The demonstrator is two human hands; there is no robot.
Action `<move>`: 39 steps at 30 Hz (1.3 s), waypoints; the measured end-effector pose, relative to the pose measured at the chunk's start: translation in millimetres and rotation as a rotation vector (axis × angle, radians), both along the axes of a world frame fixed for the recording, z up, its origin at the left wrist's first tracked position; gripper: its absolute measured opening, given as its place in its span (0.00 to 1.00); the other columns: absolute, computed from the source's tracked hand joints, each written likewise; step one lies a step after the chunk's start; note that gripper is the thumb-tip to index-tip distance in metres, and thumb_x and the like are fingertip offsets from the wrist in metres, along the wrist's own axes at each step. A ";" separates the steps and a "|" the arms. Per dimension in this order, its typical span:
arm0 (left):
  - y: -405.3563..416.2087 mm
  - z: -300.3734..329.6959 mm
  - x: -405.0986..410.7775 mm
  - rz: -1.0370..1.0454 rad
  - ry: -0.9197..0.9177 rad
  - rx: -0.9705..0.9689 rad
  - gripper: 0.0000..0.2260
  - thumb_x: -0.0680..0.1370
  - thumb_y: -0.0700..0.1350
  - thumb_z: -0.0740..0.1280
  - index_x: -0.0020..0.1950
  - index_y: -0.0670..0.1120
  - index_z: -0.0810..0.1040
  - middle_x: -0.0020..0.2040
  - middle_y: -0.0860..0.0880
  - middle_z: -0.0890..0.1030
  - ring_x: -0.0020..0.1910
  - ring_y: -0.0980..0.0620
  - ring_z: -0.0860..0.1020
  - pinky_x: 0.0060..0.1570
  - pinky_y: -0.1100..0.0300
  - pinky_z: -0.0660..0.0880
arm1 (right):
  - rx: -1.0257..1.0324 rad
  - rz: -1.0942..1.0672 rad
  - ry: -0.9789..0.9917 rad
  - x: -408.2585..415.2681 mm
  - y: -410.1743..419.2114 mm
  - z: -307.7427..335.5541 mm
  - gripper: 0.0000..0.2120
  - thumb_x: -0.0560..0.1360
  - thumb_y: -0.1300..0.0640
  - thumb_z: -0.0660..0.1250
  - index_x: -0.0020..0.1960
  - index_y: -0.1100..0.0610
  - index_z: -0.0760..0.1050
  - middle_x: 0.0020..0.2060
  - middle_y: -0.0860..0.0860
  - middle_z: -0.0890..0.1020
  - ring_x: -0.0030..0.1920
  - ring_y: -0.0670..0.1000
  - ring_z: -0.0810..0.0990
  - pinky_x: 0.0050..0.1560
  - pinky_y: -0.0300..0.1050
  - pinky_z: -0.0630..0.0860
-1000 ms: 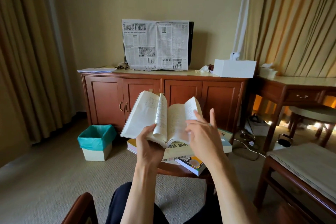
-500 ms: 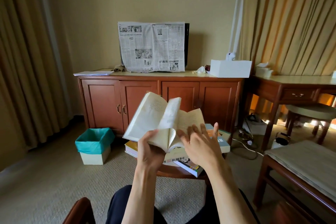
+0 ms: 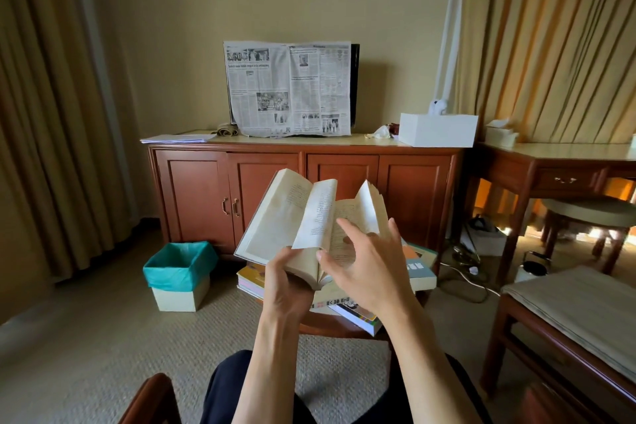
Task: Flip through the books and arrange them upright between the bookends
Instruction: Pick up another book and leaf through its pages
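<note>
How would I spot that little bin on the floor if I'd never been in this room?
Find the long reddish-brown wooden cabinet against the back wall, with a newspaper draped on top. On the carpet in front of its left end sits a small cream square bin. Its bright teal liner, folded over the rim, sets it apart.

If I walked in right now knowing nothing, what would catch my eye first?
Dead centre, an open book with pages fanned: the left hand grips its lower edge while the right hand spreads over the pages. Behind it, a newspaper hangs over a dark screen on the wooden cabinet, and a teal-lined bin sits on the carpet to the left.
</note>
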State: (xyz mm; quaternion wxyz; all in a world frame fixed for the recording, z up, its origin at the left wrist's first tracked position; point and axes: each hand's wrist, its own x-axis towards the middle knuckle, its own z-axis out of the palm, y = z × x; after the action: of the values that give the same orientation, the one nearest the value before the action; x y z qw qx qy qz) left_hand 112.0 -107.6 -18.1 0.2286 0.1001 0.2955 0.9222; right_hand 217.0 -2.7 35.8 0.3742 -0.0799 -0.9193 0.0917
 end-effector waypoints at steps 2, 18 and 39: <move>0.9 1.5 1.8 0.015 -0.001 0.039 0.25 0.69 0.40 0.70 0.67 0.40 0.78 0.62 0.36 0.79 0.59 0.37 0.77 0.61 0.40 0.72 | -0.013 0.001 0.141 -3.4 -0.4 -1.6 0.22 0.75 0.46 0.64 0.65 0.53 0.77 0.47 0.47 0.87 0.49 0.51 0.83 0.70 0.60 0.66; 3.3 -5.4 -6.9 0.052 0.006 0.117 0.24 0.71 0.37 0.69 0.68 0.42 0.78 0.62 0.37 0.79 0.62 0.35 0.76 0.72 0.31 0.65 | 0.251 0.007 -0.358 -35.8 12.7 3.0 0.20 0.77 0.66 0.56 0.64 0.54 0.76 0.63 0.50 0.80 0.66 0.52 0.75 0.75 0.55 0.56; -10.7 5.5 -0.6 0.040 0.068 0.100 0.19 0.72 0.37 0.66 0.63 0.45 0.79 0.52 0.42 0.84 0.56 0.39 0.78 0.54 0.40 0.76 | -1.014 0.340 -0.365 -42.7 85.6 -18.2 0.43 0.57 0.46 0.85 0.69 0.36 0.72 0.74 0.46 0.70 0.75 0.53 0.67 0.75 0.54 0.63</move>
State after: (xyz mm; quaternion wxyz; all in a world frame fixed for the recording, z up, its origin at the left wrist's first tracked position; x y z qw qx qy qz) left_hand 111.4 -118.3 -12.6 0.1946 0.1370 0.2585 0.9362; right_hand 174.2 82.9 17.6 0.1040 -0.1150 -0.8101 0.5654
